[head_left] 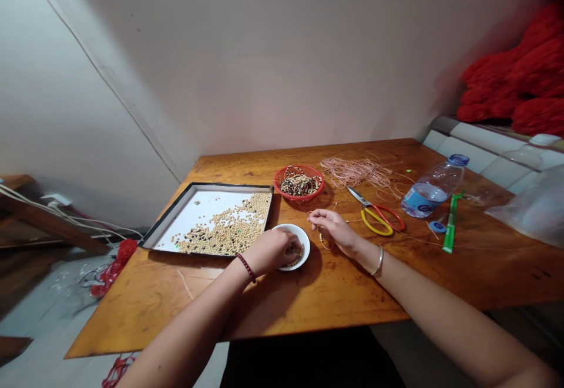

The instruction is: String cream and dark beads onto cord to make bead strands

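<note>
My left hand (271, 251) reaches into a small white bowl (303, 241) of pale beads, fingers curled down among them; what they pinch is hidden. My right hand (333, 228) hovers just right of the bowl, fingers pinched on a thin pale cord (399, 232) that trails right across the table, with a few beads hanging below the hand. A black-rimmed white tray (194, 212) with several loose tan and dark beads lies to the left of the bowl.
A red basket (299, 183) of finished bead strings sits behind the bowl. Pink cord bundle (355, 171), yellow and red scissors (376, 215), a lying water bottle (432, 188), its blue cap (437, 227) and a green tool (450, 223) lie right. Red tassels (520, 83) pile far right.
</note>
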`<act>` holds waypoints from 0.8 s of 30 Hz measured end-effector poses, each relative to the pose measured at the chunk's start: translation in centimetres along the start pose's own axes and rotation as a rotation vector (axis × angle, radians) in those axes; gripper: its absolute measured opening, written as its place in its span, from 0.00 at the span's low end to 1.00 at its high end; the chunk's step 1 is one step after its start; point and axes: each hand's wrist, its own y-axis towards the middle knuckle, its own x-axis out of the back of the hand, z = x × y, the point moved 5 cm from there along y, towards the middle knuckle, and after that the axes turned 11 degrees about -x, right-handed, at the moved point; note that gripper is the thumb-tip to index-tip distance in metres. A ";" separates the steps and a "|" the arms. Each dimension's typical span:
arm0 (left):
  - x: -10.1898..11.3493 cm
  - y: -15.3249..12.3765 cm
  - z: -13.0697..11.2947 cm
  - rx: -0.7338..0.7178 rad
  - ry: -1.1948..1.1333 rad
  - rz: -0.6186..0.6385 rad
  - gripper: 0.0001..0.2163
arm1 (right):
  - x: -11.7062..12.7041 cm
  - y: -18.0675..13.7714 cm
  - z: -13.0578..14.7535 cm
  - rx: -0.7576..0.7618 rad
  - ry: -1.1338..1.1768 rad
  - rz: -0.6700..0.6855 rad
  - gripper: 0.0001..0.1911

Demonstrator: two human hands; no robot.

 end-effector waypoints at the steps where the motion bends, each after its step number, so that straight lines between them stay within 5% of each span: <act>1: 0.0 0.0 0.0 0.005 0.000 0.002 0.09 | 0.0 0.0 0.0 0.003 -0.002 0.001 0.12; 24: 0.5 0.0 -0.3 0.044 0.037 -0.048 0.06 | 0.0 -0.1 0.0 0.002 -0.016 0.015 0.12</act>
